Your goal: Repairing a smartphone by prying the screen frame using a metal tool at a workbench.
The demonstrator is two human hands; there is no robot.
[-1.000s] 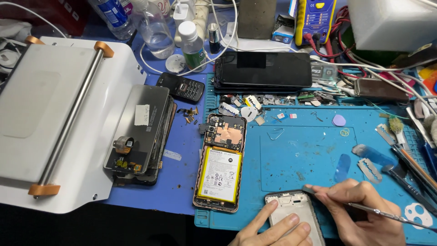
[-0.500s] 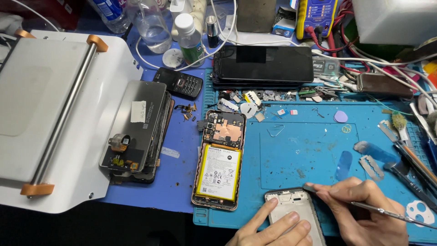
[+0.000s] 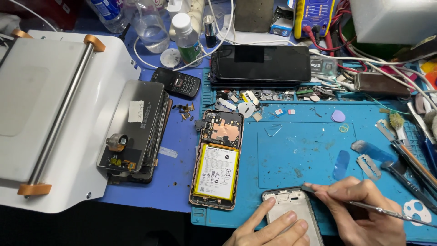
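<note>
A grey phone frame lies at the near edge of the blue work mat. My left hand rests on it, fingers pressing its left side and lower part. My right hand is closed on a thin metal tool whose flat tip touches the frame's top right corner. To the left lies an opened phone with a yellow-edged battery and bare circuit board showing.
A white machine with a steel roller fills the left, with stacked phone screens against it. A black phone, a keypad phone, bottles, small parts, razor blades and tools crowd the back and right.
The view has shifted slightly to the right. My hands hold the same pose on the frame, the tool tip staying at its top right corner.
</note>
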